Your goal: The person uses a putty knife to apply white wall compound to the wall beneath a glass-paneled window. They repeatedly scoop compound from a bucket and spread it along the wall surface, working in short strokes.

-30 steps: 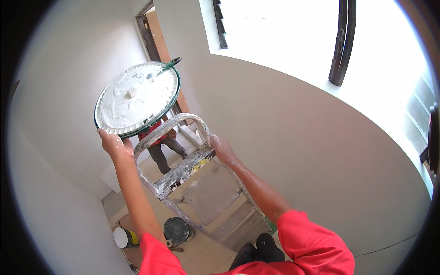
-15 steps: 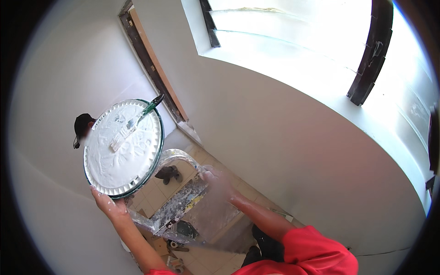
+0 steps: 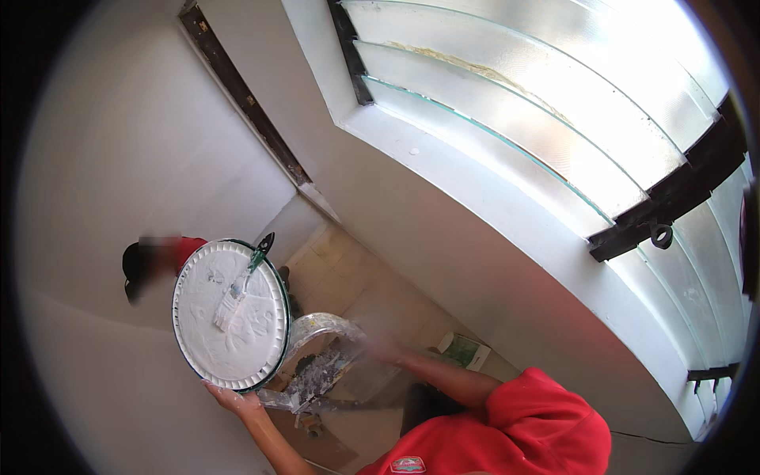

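Observation:
My left hand point(image 3: 237, 400) grips the lower edge of a round bucket lid point(image 3: 279, 352) with a toothed white rim and dark green edge. White paint point(image 3: 245, 273) covers its inside. A paintbrush point(image 3: 241, 283) lies across the paint, white bristles down in it and green-black handle sticking past the rim. My right hand point(image 3: 380, 344) is smeared, but it sits at the curved top rail of a paint-spattered metal stepladder point(image 3: 324, 323) and appears closed around it. The lid hides part of the ladder's far side.
A co-worker point(image 3: 190, 247) in a black cap and red top is beyond the lid. Below are a tiled floor point(image 3: 324, 245) and cardboard point(image 3: 324, 443). A louvred glass window point(image 3: 507, 103) with dark frames and a white sill point(image 3: 475, 182) lies right; a dark door frame point(image 3: 245, 95) stands ahead.
The view has shifted, showing more of the window. The lid and ladder sit lower and further right in the picture. More of the co-worker's red top shows. The lid stays in my left hand.

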Demonstrator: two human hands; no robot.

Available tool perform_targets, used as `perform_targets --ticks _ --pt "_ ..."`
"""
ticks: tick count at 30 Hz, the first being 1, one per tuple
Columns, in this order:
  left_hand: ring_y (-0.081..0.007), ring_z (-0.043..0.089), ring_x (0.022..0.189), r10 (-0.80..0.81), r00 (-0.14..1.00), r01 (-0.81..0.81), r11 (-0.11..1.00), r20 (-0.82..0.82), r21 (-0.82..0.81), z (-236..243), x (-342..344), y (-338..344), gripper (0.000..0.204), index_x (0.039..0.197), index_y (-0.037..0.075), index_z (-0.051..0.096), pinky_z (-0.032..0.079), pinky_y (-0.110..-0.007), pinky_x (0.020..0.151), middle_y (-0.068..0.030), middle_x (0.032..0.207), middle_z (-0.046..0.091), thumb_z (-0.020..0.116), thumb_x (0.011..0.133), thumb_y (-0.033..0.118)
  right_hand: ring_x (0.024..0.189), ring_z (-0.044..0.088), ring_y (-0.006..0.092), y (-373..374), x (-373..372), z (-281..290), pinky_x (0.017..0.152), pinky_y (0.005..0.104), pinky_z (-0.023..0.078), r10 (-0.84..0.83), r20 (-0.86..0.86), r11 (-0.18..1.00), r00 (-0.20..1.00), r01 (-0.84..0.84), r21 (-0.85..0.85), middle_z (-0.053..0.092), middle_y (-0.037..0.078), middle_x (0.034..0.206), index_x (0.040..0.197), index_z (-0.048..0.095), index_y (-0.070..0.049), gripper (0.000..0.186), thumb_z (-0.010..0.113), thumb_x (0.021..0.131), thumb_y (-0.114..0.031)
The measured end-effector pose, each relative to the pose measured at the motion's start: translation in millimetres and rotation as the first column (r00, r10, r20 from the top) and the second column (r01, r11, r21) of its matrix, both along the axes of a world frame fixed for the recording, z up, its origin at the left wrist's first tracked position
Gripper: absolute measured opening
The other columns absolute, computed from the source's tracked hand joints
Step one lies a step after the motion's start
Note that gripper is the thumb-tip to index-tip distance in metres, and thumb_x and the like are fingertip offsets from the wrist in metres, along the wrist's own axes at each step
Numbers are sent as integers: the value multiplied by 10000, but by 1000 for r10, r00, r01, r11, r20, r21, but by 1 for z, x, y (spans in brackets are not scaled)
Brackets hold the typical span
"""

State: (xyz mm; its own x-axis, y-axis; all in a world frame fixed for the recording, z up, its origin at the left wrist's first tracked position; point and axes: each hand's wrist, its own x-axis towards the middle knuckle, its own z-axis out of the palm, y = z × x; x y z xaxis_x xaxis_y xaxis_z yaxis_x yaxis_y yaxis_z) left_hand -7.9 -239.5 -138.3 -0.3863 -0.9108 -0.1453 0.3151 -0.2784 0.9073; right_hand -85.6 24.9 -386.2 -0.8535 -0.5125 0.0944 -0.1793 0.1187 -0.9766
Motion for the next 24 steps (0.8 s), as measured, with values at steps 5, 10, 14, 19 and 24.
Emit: perform_targets --ticks 5,10,14,19,24 --pt "-366 442 1430 43 998 -43 999 -42 4 -3 -8 3 629 1540 4 370 365 -525 1203 -186 1595 393 341 1085 437 1200 552 449 4 1 -10 1029 489 456 -10 -22 998 1000 8 -67 550 228 1317 1400 470 -29 466 486 1036 -320" --pt "-367 405 1455 74 997 -74 997 8 -2 0 -12 0 629 1562 1 327 316 -523 1235 -200 1609 363 318 1098 424 1170 567 450 1 4 -3 1002 497 465 -37 -125 996 992 46 78 574 229 1240 1395 477 -57 469 473 1033 -355" --pt "-370 375 1472 90 996 -90 995 9 -46 -2 -17 -1 661 1568 -26 286 287 -511 1249 -213 1626 322 293 1103 443 1162 575 447 13 1 24 988 510 467 -20 -36 1000 999 20 -15 583 229 1244 1407 479 -78 482 460 1038 -387" --pt "-360 326 1501 62 998 -60 996 23 -70 -15 -14 -7 719 1584 -15 244 264 -489 1252 -202 1645 288 307 1095 508 1202 544 452 26 -3 48 1023 512 443 9 -43 990 999 -3 140 578 232 1284 1430 481 -106 491 453 1043 -407" --pt "-334 356 1484 126 992 -126 992 17 4 -22 -11 -13 764 1575 -26 239 281 -476 1235 -194 1641 288 389 1077 534 1290 502 440 37 -6 93 1111 508 407 -22 -150 952 988 66 300 575 223 1321 1447 489 -66 590 477 1042 -496"
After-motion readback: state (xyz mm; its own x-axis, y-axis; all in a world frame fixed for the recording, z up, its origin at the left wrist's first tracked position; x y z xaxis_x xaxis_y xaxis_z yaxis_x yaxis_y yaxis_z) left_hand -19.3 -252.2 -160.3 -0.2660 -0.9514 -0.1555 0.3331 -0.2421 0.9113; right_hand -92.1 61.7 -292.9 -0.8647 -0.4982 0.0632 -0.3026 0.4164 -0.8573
